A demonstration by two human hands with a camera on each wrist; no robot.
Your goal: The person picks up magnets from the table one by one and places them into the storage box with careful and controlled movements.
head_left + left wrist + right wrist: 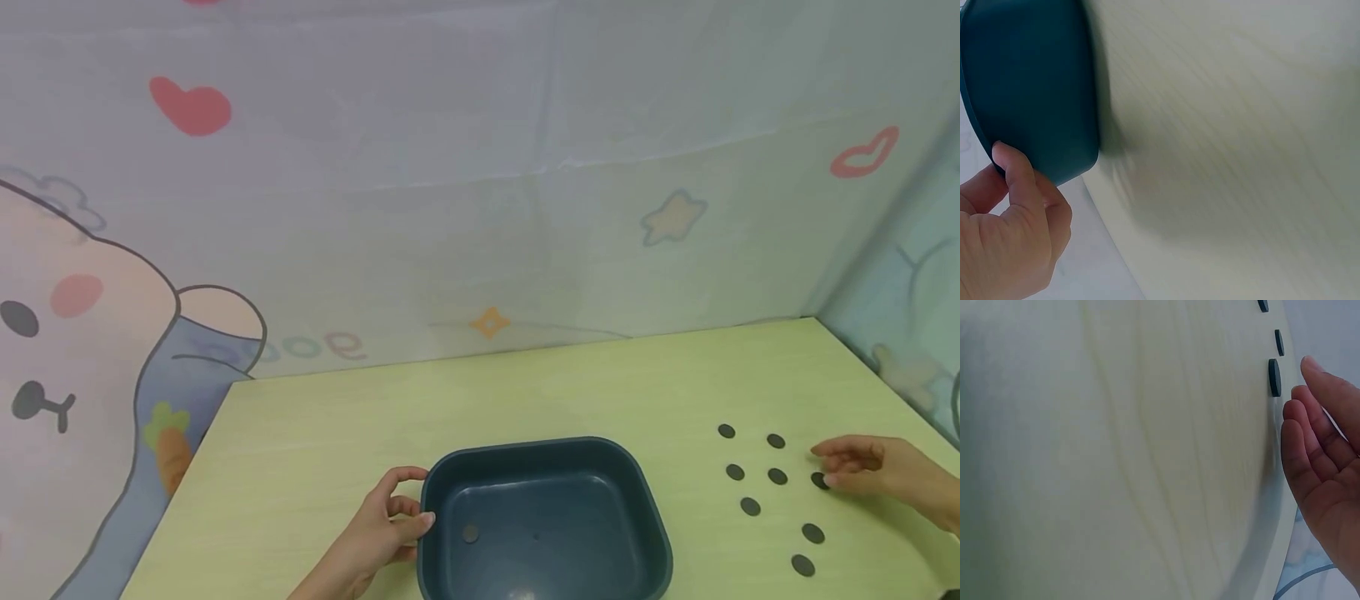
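A dark blue-green plastic basin [551, 462] stands on the table near its front edge. My left hand [367, 537] grips its left rim, and in the left wrist view the fingers pinch the edge of the basin wall. Inside the basin lies one small round disc [470, 533], toward the left. On the right, my right hand [885, 473] hovers with bent, parted fingers beside a small black disc [820, 481]. In the right wrist view a gap shows between the fingertips and the nearest disc [1274, 378]. Nothing is seen in that hand.
Several more black discs [777, 476] lie scattered flat on the pale yellow-green table [337, 425] between the basin and my right hand. A printed cloth [450, 208] with cartoon figures hangs behind the table, and patterned cloth [907, 275] borders its right side.
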